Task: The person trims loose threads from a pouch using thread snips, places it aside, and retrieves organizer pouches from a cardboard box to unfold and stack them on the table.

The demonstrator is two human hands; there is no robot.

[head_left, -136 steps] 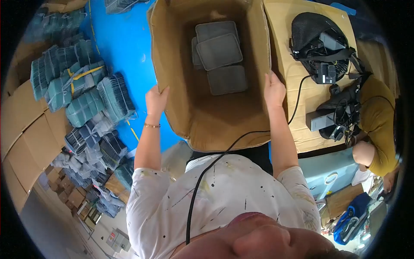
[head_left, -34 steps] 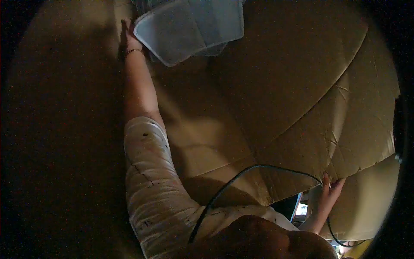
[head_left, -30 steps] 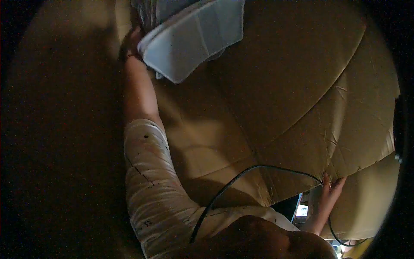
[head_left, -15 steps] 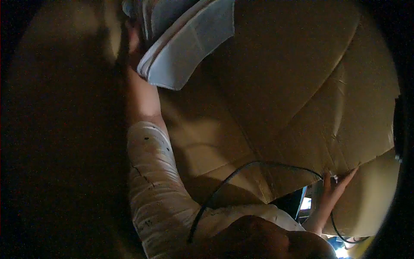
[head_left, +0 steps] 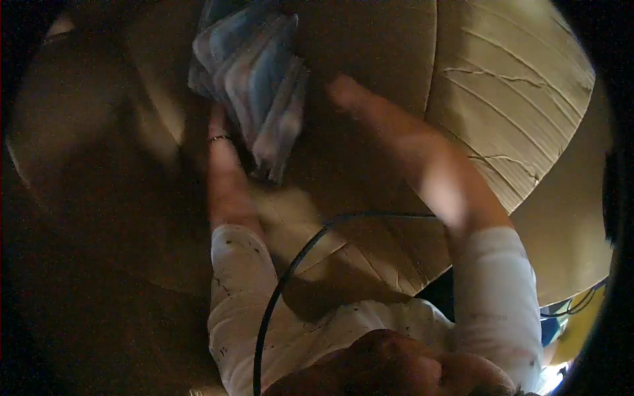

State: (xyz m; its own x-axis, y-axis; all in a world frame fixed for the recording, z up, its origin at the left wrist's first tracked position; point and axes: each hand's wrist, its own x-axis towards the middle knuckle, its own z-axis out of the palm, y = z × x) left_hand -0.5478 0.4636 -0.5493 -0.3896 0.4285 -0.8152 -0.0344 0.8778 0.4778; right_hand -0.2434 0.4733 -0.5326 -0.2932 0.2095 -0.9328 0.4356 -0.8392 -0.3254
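The left hand's (head_left: 218, 117) grip holds thin, layered pads (head_left: 254, 76), fanned aslant inside a creased cardboard box (head_left: 522, 99); the blurred right hand (head_left: 346, 92) is near, its grip unclear.

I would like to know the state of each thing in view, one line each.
Flat pieces: bunched and fanned, blurred.
Left hand: at the pieces, grip mostly hidden.
Right hand: apart from the pieces, blurred.
Cardboard box: open, creased on one side.
Black cable: bent in a curve.
Bracelet: worn near the left hand.
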